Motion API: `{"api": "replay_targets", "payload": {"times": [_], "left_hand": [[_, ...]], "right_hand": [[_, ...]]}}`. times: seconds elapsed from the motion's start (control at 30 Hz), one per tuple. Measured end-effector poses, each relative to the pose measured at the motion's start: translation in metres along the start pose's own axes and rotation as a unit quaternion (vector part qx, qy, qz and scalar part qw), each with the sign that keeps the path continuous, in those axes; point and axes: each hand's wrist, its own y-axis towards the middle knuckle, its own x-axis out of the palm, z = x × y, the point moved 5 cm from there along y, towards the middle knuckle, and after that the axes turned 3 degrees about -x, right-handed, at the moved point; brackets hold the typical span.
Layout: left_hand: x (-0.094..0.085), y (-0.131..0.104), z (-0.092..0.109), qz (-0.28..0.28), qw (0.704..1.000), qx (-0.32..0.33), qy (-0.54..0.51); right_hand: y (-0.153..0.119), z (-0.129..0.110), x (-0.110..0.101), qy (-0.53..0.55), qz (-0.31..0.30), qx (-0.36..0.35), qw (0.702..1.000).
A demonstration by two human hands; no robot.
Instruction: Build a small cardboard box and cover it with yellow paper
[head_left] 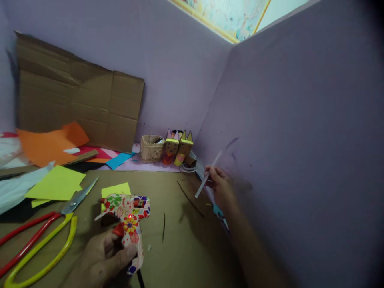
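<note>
My left hand (pixel 103 256) is closed around the handle of a glue gun (pixel 132 230) covered in a floral pattern. The gun's nozzle points left, a small red light glows on its side, and a black cord runs down from the handle. Between the fingers of my right hand (pixel 220 186) is a translucent glue stick (pixel 207 178), tilted, up near the purple wall on the right. Under the gun's nozzle lies a yellow paper piece (pixel 120 188). Large scissors (pixel 64 218) with red and yellow handles rest left of the gun, blades partly apart.
Yellow (pixel 57 184) and orange paper (pixel 51 144) lie at the left. A cardboard sheet (pixel 81 92) leans on the back wall. A small woven basket (pixel 151 148) and paper-tube figures (pixel 178 150) stand at the back. Thin dark strips (pixel 163 227) lie on the cardboard surface (pixel 174 256).
</note>
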Motion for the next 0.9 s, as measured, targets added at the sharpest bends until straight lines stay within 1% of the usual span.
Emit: {"api": "replay_targets", "payload": {"times": [0.1, 0.17, 0.2, 0.23, 0.27, 0.3, 0.33, 0.4, 0.5, 0.57, 0.63, 0.8, 0.9], "left_hand": [[0.001, -0.003, 0.003, -0.010, 0.999, 0.002, -0.031], [0.002, -0.002, 0.002, -0.036, 0.998, 0.009, -0.056], [0.002, -0.001, 0.001, -0.046, 0.997, 0.012, -0.064], [0.002, 0.000, 0.000, -0.052, 0.996, 0.016, -0.070], [0.001, 0.001, -0.001, -0.053, 0.996, 0.021, -0.073], [0.000, 0.003, -0.002, -0.054, 0.995, 0.028, -0.074], [-0.001, 0.003, -0.002, -0.056, 0.995, 0.036, -0.074], [-0.002, 0.004, -0.003, -0.066, 0.994, 0.048, -0.070], [-0.005, 0.005, -0.008, -0.062, 0.996, 0.039, -0.049], [-0.007, 0.006, -0.011, -0.055, 0.997, 0.026, -0.042], [-0.007, 0.007, -0.011, -0.054, 0.997, 0.023, -0.043], [-0.001, 0.007, -0.006, -0.073, 0.996, 0.043, -0.021], [0.000, 0.007, -0.005, -0.070, 0.997, 0.042, -0.017]], "right_hand": [[-0.029, -0.012, 0.018, 0.067, -0.034, 0.026, 0.997], [-0.047, -0.024, 0.028, 0.097, -0.079, 0.017, 0.992], [-0.054, -0.033, 0.032, 0.075, -0.105, -0.015, 0.991], [-0.062, -0.042, 0.035, 0.024, -0.133, -0.059, 0.989], [-0.069, -0.052, 0.037, -0.021, -0.164, -0.112, 0.980], [-0.075, -0.059, 0.039, -0.058, -0.188, -0.151, 0.969], [-0.079, -0.065, 0.039, -0.083, -0.191, -0.191, 0.959], [-0.086, -0.072, 0.037, -0.124, -0.179, -0.253, 0.943], [-0.090, -0.076, 0.034, -0.167, -0.126, -0.305, 0.929], [-0.092, -0.077, 0.033, -0.186, -0.107, -0.327, 0.921], [-0.094, -0.078, 0.035, -0.196, -0.103, -0.348, 0.911], [-0.101, -0.082, 0.037, -0.216, -0.084, -0.384, 0.894], [-0.103, -0.083, 0.038, -0.229, -0.077, -0.391, 0.888]]}}
